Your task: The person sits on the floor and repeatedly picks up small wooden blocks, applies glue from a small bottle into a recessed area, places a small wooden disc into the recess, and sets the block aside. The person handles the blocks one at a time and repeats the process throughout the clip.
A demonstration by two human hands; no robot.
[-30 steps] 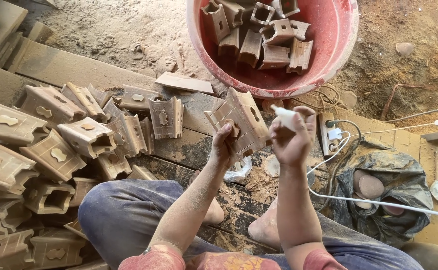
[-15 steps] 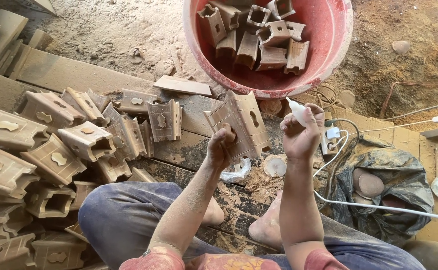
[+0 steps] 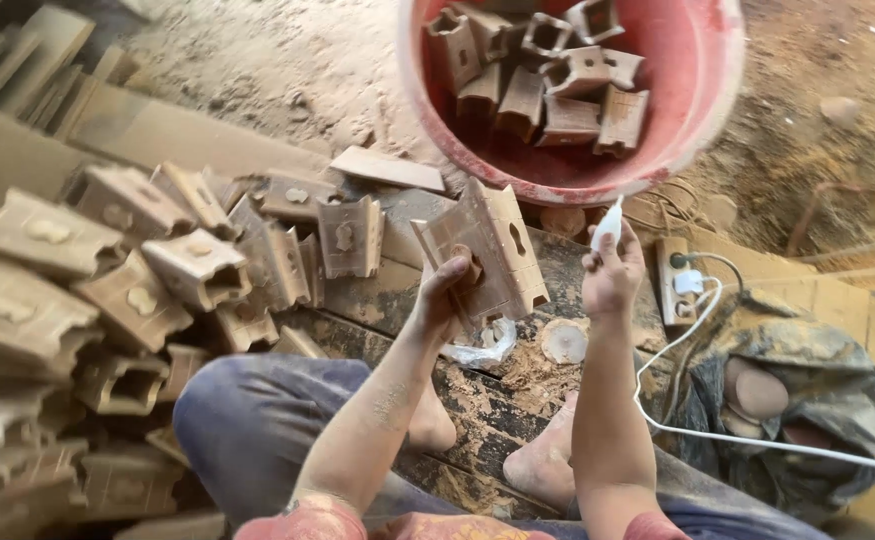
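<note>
- carved wood block (image 3: 485, 250): tan, ribbed w/ a keyhole-shaped slot, tilted, held up by the left hand (image 3: 447, 297) just below the red tub
- small white tube (image 3: 607, 224): nozzle up, pinched in the right hand (image 3: 612, 275), beside the block

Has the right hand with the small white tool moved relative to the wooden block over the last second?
Yes. The right hand with the small white tool has drawn off to the right of the wooden block in the left hand, opening a clear gap between them.

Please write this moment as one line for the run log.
left hand: holds carved wooden block | right hand: holds small white tool | red basin: wooden pieces inside
</note>
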